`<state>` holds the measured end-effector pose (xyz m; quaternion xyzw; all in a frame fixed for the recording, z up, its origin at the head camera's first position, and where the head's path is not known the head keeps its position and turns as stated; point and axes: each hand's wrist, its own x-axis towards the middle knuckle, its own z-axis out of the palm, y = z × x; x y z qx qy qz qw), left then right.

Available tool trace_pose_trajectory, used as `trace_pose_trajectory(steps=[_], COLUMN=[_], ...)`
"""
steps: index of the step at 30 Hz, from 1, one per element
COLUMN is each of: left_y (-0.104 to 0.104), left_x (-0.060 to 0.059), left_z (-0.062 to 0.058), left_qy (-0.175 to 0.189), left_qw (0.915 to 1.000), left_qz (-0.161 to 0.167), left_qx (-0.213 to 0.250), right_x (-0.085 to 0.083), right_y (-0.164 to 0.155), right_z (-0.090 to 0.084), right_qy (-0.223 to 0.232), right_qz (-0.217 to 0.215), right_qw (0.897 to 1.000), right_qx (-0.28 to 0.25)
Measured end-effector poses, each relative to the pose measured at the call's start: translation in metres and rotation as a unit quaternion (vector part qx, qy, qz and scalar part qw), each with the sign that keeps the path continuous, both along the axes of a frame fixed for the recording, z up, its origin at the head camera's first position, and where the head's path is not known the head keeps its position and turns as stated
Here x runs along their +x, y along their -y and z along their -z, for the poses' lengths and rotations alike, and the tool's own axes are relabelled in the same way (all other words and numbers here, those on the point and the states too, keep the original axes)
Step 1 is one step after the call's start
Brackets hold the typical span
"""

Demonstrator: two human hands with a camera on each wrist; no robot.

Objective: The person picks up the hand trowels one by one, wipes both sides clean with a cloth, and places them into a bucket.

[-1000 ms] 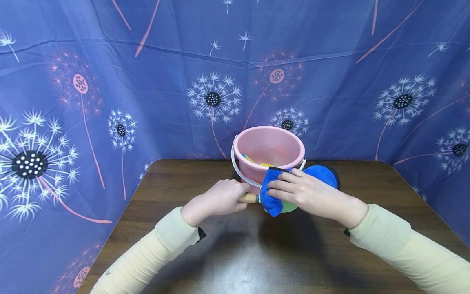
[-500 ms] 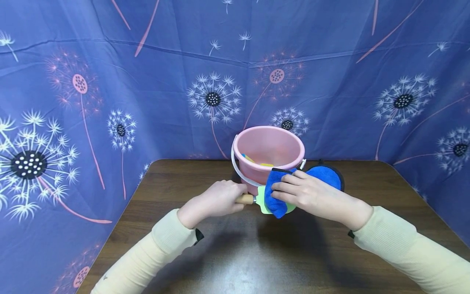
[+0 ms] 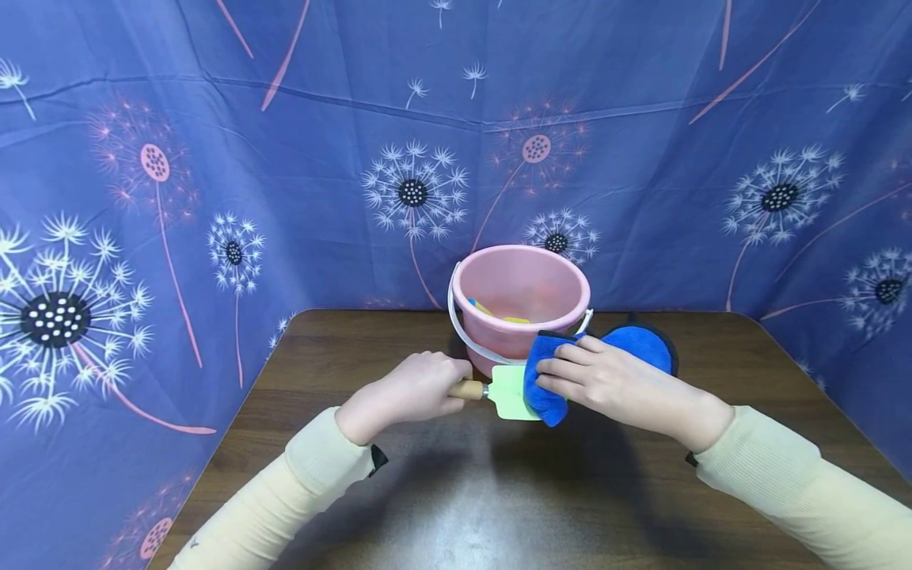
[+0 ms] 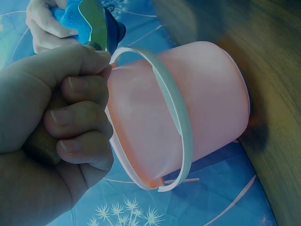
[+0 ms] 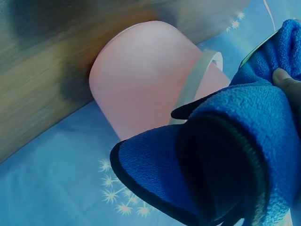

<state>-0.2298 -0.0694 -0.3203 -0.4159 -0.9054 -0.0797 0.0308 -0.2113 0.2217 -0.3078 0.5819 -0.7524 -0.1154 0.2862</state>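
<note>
In the head view my left hand (image 3: 413, 385) grips the wooden handle (image 3: 466, 389) of a small hand shovel with a light-green blade (image 3: 510, 393). Its fingers curl right round that handle in the left wrist view. My right hand (image 3: 606, 384) holds a blue cloth (image 3: 547, 380) with black edging over the blade's far part, which is hidden. Loose folds of the cloth (image 5: 244, 127) hang from the hand in the right wrist view. Both hands are in front of a pink bucket (image 3: 492, 339), and the shovel overlaps its lower side.
The bucket stands near the back of a brown wooden table (image 3: 342, 340), its white handle (image 3: 456, 317) lowered toward the front. Yellow and blue items (image 3: 514, 320) lie inside it. A blue curtain (image 3: 321, 198) with dandelion prints hangs behind and beside the table.
The right hand and cloth have slid right along the blade, uncovering more green near the handle. The left hand has shifted slightly left with the shovel.
</note>
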Motion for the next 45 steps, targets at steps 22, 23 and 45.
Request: trace_pose_trajectory(steps=[22, 23, 45], left_y=[0.012, 0.013, 0.019], left_x=[-0.006, -0.007, -0.012], left_z=[0.004, 0.004, 0.005], left_qy=[-0.003, -0.002, 0.019], left_qw=[1.0000, 1.0000, 0.9998], left_qz=[-0.001, 0.000, 0.004], left_qx=[-0.001, -0.001, -0.009], right_x=[-0.001, -0.001, 0.000], right_y=[-0.014, -0.015, -0.031], right_z=[0.002, 0.002, -0.004], right_qy=[-0.010, -0.008, 0.009], right_qz=[0.008, 0.010, 0.058], right_qw=[1.000, 1.000, 0.998], right_qx=[-0.006, -0.005, 0.020])
